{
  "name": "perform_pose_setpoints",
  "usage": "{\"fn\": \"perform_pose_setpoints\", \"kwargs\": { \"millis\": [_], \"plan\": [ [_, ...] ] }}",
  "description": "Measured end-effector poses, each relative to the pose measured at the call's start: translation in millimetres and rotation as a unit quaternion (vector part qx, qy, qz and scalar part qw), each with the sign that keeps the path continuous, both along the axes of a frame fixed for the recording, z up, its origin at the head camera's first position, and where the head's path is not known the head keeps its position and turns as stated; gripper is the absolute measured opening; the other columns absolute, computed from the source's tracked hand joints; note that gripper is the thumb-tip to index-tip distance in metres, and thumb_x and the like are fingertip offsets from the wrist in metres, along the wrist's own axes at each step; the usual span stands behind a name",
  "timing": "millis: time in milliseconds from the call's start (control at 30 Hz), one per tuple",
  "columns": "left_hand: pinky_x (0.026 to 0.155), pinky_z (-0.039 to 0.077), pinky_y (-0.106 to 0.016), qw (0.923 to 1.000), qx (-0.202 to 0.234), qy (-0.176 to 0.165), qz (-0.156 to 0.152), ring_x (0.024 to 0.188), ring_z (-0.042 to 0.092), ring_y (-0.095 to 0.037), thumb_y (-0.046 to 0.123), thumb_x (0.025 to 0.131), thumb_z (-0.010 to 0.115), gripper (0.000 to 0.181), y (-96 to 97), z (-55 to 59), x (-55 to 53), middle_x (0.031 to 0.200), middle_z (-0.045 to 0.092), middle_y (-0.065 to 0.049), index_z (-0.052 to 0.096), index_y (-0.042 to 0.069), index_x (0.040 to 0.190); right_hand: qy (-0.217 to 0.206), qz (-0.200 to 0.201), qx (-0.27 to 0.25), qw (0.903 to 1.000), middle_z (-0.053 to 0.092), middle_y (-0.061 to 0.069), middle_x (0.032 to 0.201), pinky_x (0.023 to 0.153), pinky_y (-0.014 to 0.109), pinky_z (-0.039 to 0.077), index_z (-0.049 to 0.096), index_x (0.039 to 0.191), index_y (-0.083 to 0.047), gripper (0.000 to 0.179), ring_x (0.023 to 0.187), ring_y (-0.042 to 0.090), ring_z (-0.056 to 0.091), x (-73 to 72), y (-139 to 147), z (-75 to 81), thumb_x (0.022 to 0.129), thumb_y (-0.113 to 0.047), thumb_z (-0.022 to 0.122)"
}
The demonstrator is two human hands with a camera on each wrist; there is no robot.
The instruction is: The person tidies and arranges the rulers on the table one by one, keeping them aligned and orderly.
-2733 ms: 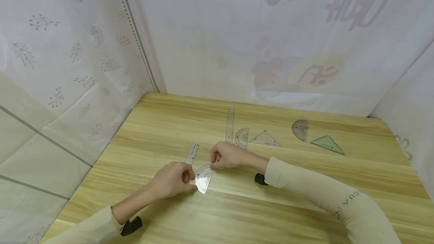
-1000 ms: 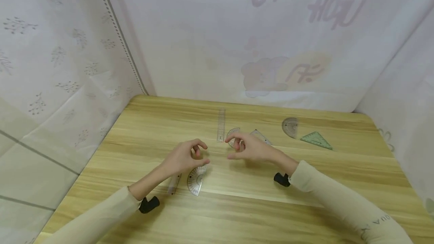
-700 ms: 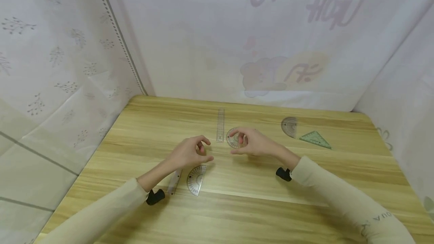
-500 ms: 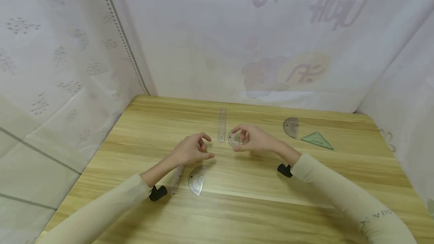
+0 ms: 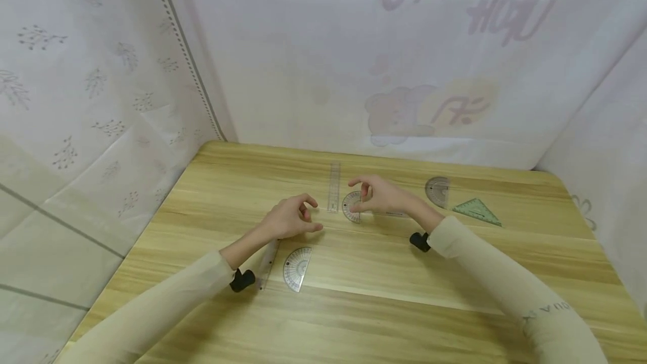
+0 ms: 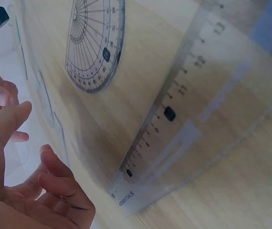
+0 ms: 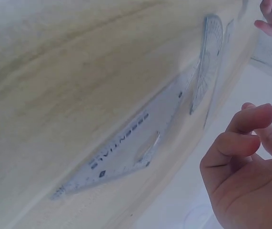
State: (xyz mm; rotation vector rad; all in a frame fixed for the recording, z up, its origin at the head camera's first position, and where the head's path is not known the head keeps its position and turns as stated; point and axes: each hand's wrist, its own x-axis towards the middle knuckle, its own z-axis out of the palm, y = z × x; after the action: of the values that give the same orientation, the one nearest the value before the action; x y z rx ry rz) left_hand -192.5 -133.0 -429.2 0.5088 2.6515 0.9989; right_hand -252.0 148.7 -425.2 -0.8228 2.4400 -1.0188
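My left hand (image 5: 290, 218) hovers over the wooden table with fingers loosely bent and thumb apart, holding nothing. Under its wrist lies a clear ruler (image 5: 268, 263), its far end hidden by the hand; centimetre marks on the ruler (image 6: 174, 129) show in the left wrist view. Just right of that ruler, a clear protractor (image 5: 297, 269) lies flat. My right hand (image 5: 381, 195), also holding nothing, is above a second clear protractor (image 5: 349, 206) and partly covers it. Below that hand is a clear set square (image 7: 121, 143), mostly hidden in the head view.
Another clear ruler (image 5: 333, 189) lies farther back, left of the second protractor. To the right are a greyish protractor (image 5: 438, 191) and a green set square (image 5: 477, 211). Patterned white cloth (image 5: 303, 72) hangs behind the table (image 5: 354, 319) and along its sides.
Both hands have let go of the near protractor, which they were pinching at its edges. They have moved apart and farther back, the right one over the second protractor. The head view has shifted slightly.
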Motion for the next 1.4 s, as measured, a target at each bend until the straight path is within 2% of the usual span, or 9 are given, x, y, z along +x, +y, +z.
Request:
{"fn": "perform_pose_setpoints", "kwargs": {
  "millis": [100, 233, 400, 567, 833, 1033, 1400],
  "plan": [
    [0.062, 0.046, -0.031, 1.0, 0.0, -0.003, 0.006, 0.069, 0.057, -0.015, 0.027, 0.084, 0.086, 0.052, 1.4, 1.0, -2.5, 0.084, 0.063, 0.001, 0.063, 0.002, 0.124, 0.01, 0.004, 0.001, 0.9999, 0.055, 0.017, 0.1, 0.049, 0.028, 0.036, 0.051, 0.144, 0.002, 0.069, 0.049, 0.01, 0.036, -4.6, -1.8, 1.7, 0.09, -0.026, 0.081],
    [0.063, 0.047, -0.032, 0.9999, 0.003, -0.008, 0.011, 0.069, 0.058, -0.015, 0.025, 0.084, 0.086, 0.052, 3.2, 2.5, -5.9, 0.084, 0.064, 0.0, 0.062, 0.001, 0.124, 0.022, 0.003, 0.008, 0.9997, 0.057, 0.017, 0.098, 0.054, 0.03, 0.038, 0.051, 0.144, 0.003, 0.07, 0.059, 0.014, 0.041, -9.9, -2.8, 2.7, 0.089, -0.028, 0.082],
    [0.064, 0.047, -0.032, 0.9997, -0.007, -0.018, 0.016, 0.07, 0.058, -0.015, 0.027, 0.084, 0.086, 0.053, 6.0, 3.5, -9.4, 0.085, 0.063, 0.001, 0.062, 0.004, 0.125, 0.021, -0.001, 0.021, 0.9996, 0.058, 0.014, 0.099, 0.062, 0.034, 0.043, 0.051, 0.145, 0.0, 0.072, 0.072, 0.02, 0.049, -15.7, -1.6, 2.2, 0.089, -0.031, 0.083],
    [0.064, 0.046, -0.031, 0.9996, -0.013, -0.019, 0.015, 0.07, 0.058, -0.015, 0.027, 0.085, 0.085, 0.054, 7.5, 3.2, -12.6, 0.086, 0.063, 0.001, 0.061, 0.003, 0.127, 0.01, -0.004, 0.034, 0.9994, 0.056, 0.012, 0.103, 0.066, 0.036, 0.045, 0.049, 0.148, -0.003, 0.074, 0.082, 0.023, 0.051, -21.1, -1.2, 1.8, 0.089, -0.033, 0.082],
    [0.062, 0.047, -0.029, 0.9993, 0.009, -0.031, 0.019, 0.069, 0.058, -0.015, 0.024, 0.085, 0.086, 0.058, 9.5, 5.3, -16.3, 0.087, 0.062, -0.002, 0.058, 0.0, 0.13, 0.012, -0.001, 0.037, 0.9992, 0.056, 0.018, 0.106, 0.067, 0.036, 0.043, 0.047, 0.149, -0.002, 0.075, 0.081, 0.024, 0.05, -33.1, -4.6, -2.1, 0.089, -0.031, 0.082],
    [0.06, 0.047, -0.029, 0.9992, 0.018, -0.035, 0.01, 0.067, 0.058, -0.016, 0.022, 0.085, 0.086, 0.061, 9.3, 2.6, -19.1, 0.086, 0.062, -0.003, 0.055, -0.001, 0.132, 0.015, -0.002, 0.036, 0.9992, 0.056, 0.016, 0.101, 0.067, 0.036, 0.043, 0.047, 0.148, -0.002, 0.076, 0.08, 0.023, 0.05, -40.9, -5.9, -2.6, 0.088, -0.031, 0.084],
    [0.068, 0.046, -0.033, 0.9994, -0.001, -0.033, 0.013, 0.071, 0.058, -0.016, 0.025, 0.083, 0.087, 0.063, 15.5, 1.3, -27.6, 0.086, 0.064, -0.001, 0.056, 0.003, 0.133, 0.005, -0.018, 0.047, 0.9987, 0.054, 0.011, 0.097, 0.069, 0.036, 0.044, 0.044, 0.15, -0.001, 0.079, 0.08, 0.022, 0.05, -46.1, -5.5, -0.1, 0.088, -0.03, 0.083]
  ]
}}
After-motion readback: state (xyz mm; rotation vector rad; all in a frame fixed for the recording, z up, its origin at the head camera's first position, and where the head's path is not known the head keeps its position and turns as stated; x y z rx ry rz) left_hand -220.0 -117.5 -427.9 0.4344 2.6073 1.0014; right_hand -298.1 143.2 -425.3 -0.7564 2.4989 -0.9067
